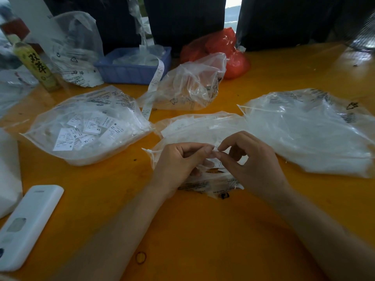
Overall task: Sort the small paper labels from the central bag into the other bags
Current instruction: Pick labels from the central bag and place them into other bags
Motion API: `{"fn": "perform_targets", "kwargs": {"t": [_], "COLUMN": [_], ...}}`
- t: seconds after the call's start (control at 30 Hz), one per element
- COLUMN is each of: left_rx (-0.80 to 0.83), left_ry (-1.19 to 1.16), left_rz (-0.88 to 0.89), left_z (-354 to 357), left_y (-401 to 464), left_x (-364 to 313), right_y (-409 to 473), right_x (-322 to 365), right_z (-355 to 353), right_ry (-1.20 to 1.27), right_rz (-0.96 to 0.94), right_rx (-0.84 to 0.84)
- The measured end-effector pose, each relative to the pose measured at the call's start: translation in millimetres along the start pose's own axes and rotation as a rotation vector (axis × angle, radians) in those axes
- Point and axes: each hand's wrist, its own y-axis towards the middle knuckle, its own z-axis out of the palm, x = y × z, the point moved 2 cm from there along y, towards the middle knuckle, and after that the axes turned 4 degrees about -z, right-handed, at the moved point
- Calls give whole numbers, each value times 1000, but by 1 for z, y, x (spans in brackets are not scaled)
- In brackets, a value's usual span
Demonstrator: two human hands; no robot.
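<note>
dim, backlit from window gap | glare on bags (soft) | edges warped, blurred

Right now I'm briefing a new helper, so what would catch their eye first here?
Probably both hands, left hand and right hand, pinching a small paper label above the central bag on the orange table. Next, the clear bag of size labels at left, and the red bag at the back.
</note>
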Motion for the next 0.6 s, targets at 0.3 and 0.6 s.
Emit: {"fn": "perform_targets", "kwargs": {"t": [0.3, 0.6], "left_rx": [-30, -41], "left_ry": [34, 74], "left_rz": [-7, -58], "left_z": [-1, -4], "left_y": [1, 4], "left_x": [2, 7], "right_y": [0, 1], "right_x": [-5, -5], "right_z": [3, -2], "right_ry": [22, 48], "right_rz": [74, 17], "right_rx": [66, 76]}}
